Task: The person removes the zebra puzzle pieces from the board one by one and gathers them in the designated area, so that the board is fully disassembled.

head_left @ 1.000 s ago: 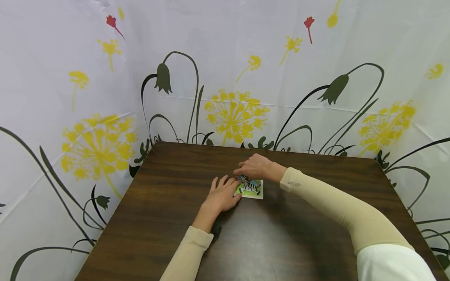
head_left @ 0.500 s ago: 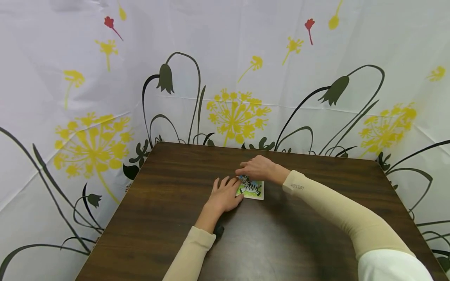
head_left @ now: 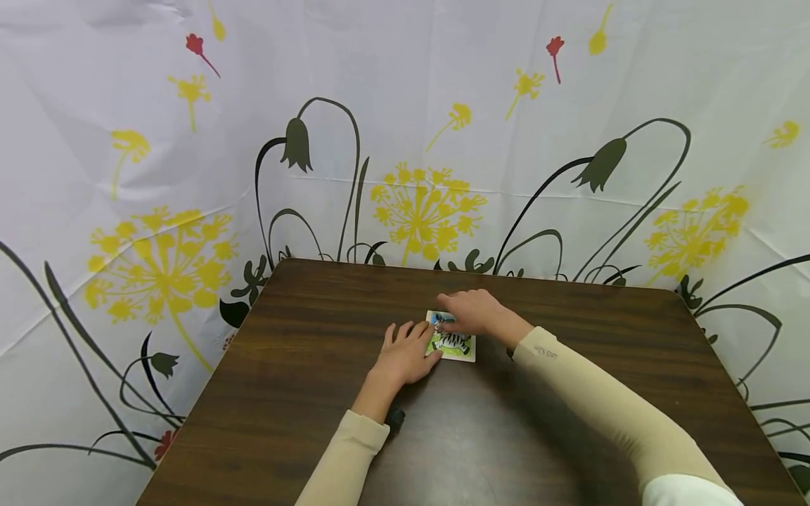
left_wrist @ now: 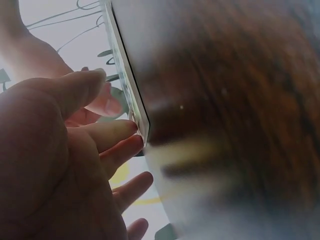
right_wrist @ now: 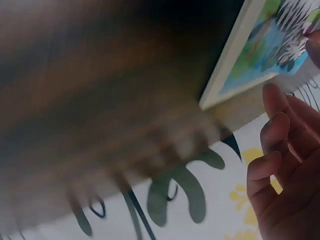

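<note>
A square picture board (head_left: 457,344) with a zebra on green and blue lies flat near the middle of the table. My left hand (head_left: 400,358), fingers spread, rests at the board's left edge; two fingertips (left_wrist: 136,135) touch its rim in the left wrist view. Over the board's upper right part is my right hand (head_left: 477,313). In the right wrist view its fingertips (right_wrist: 312,42) meet the zebra picture (right_wrist: 295,30), while the other fingers bend loosely beyond the edge. Whether anything small is between the fingertips cannot be told.
The dark brown wooden table (head_left: 304,337) runs back to a white cloth (head_left: 405,84) printed with yellow, red and dark green flowers. A small black object (head_left: 395,419) shows beside my left wrist.
My right hand has shifted a little right and toward me, uncovering the board's far left corner. The left hand has kept its place on the board's left edge.
</note>
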The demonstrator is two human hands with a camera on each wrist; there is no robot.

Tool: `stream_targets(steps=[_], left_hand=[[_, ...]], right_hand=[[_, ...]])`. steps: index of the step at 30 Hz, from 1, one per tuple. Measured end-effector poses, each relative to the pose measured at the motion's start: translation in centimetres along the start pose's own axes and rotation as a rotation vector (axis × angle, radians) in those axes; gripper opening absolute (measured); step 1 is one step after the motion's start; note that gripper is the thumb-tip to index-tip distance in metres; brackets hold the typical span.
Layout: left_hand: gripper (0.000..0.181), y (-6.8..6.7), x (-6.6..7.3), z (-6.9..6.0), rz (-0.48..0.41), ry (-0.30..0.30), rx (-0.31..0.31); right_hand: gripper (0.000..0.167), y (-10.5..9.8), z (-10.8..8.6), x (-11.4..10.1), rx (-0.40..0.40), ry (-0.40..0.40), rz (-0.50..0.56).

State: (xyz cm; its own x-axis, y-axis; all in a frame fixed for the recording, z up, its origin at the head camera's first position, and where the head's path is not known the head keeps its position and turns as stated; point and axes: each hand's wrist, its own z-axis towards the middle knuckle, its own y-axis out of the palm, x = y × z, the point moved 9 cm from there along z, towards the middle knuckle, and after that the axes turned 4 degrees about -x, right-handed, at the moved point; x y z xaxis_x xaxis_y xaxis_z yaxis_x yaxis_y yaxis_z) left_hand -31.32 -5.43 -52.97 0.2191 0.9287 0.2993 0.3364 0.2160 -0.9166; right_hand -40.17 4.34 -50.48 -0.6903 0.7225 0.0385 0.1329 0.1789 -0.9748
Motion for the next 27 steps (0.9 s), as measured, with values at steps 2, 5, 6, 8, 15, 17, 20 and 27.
stream_targets(steps=[2,5,6,8,15,17,20,27], left_hand=[[0.063,0.0,0.0,0.0,-0.008,-0.004,0.004],[0.063,-0.1,0.0,0.0,-0.026,-0.017,0.007],[0.063,-0.1,0.0,0.0,-0.029,-0.022,0.008],[0.064,0.0,0.0,0.1,-0.036,-0.029,0.007],[0.065,0.2,-0.1,0.3,-0.042,-0.035,0.012],[0.065,0.2,-0.1,0.3,-0.045,-0.031,0.015],[0.063,0.2,-0.1,0.2,-0.043,-0.018,0.016],[0.061,0.1,-0.2,0.1,-0.021,0.014,0.010]], right_hand=[[0.066,0.5,0.0,0.3,-0.005,0.046,0.086],[0.068,1.3,0.1,0.7,0.003,0.086,0.181],[0.066,1.6,0.1,0.7,0.010,0.092,0.204],[0.061,1.9,0.2,0.8,0.027,0.095,0.245],[0.046,2.4,0.3,0.8,0.054,0.082,0.344],[0.046,2.3,0.3,0.7,0.056,0.084,0.358],[0.045,2.2,0.2,0.7,0.064,0.082,0.379],[0.044,1.9,0.1,0.3,0.088,0.074,0.408]])
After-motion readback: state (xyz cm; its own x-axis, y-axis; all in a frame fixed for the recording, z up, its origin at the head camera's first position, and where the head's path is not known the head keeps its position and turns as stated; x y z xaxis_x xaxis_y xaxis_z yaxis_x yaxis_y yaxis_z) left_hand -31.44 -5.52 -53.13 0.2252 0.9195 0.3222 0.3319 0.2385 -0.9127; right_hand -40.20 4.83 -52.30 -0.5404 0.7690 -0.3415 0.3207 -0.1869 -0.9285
